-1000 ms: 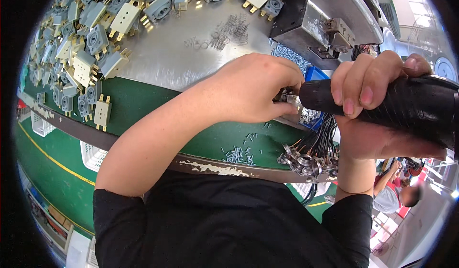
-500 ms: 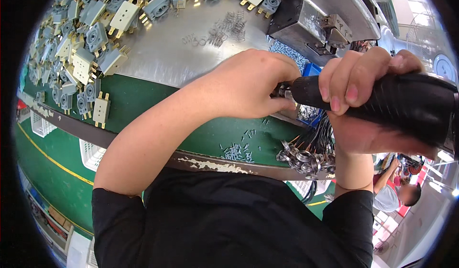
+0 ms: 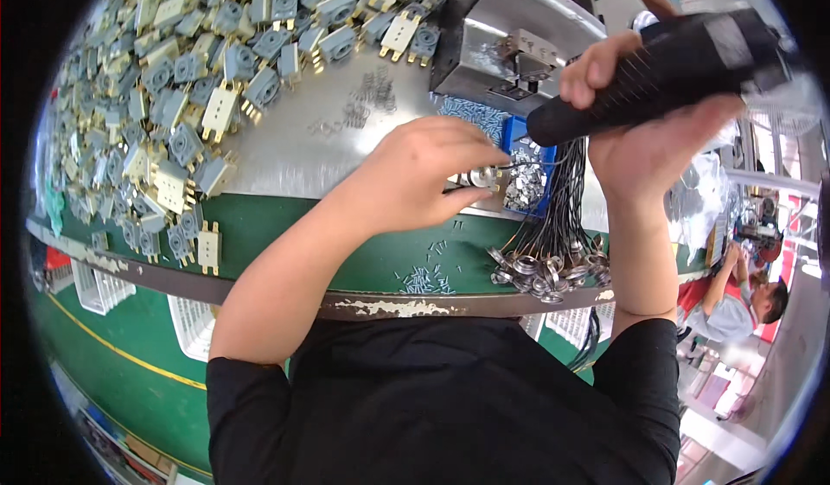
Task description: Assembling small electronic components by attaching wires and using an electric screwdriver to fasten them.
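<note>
Green bench top [image 3: 346, 264] with metal sheet [image 3: 285, 152]; both hands loaded, tool nose clear of the part.
Left hand [image 3: 424, 174] pinches small metal part [image 3: 480, 176] between thumb and fingers, over the sheet's near edge, just left of blue bin [image 3: 516, 130] of small metal pieces; fingers hide some of it. Right hand [image 3: 640, 152] wrapped around black handheld tool [image 3: 648, 79], nose angled down-left above the bin. Grey switch-like blocks [image 3: 173, 79] heaped left, springs [image 3: 372, 96] mid-sheet, loose screws [image 3: 425, 279] at front edge, metal rings on black wires [image 3: 549, 273] to their right, steel fixture [image 3: 493, 44] behind, co-worker [image 3: 731, 308] far right.
</note>
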Demonstrator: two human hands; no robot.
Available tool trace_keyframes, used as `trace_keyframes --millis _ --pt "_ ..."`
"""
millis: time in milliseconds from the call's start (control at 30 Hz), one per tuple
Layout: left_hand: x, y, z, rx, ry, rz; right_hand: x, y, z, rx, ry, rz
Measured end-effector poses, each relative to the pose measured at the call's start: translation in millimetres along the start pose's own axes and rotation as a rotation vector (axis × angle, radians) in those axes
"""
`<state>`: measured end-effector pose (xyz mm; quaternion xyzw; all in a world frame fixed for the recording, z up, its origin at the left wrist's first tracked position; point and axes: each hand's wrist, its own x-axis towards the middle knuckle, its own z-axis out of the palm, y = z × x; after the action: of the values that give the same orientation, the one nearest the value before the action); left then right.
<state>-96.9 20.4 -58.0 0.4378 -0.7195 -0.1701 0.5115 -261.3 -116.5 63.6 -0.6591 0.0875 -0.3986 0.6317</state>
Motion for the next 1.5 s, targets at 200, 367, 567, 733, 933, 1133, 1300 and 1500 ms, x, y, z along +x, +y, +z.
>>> trace_keyframes --millis 200,367,567,733,933,1133,1300,1500 --pt "0.2 9.5 6.2 -0.054 -0.048 0.071 -11.2 -11.7 -9.0 -0.225 0.043 0.094" --pt "1.3 14.1 10.3 -0.097 -0.067 -0.026 -22.0 -15.2 -2.4 -0.377 -0.044 0.068" --pt "0.6 14.3 8.5 -0.054 -0.038 0.03 -27.2 -65.2 -1.4 -1.158 -0.416 0.391" --pt "4.1 30.3 11.8 0.054 0.167 -0.012 -60.8 -38.5 -12.9 -1.025 -0.678 0.159" --pt "0.7 42.4 14.2 0.042 0.262 -0.158 -80.7 -9.9 -0.2 -1.204 -0.461 0.155" --pt "7.4 53.7 12.8 0.115 0.25 -0.191 -82.3 -8.7 -0.8 -1.246 -0.378 0.061" --pt "3.1 51.9 13.3 0.127 0.243 -0.249 -76.0 0.5 -15.1 -1.296 -0.456 -0.132" --pt "8.1 45.6 0.1 0.165 0.301 0.022 -46.5 -13.2 -106.7 -0.87 0.265 -0.587"
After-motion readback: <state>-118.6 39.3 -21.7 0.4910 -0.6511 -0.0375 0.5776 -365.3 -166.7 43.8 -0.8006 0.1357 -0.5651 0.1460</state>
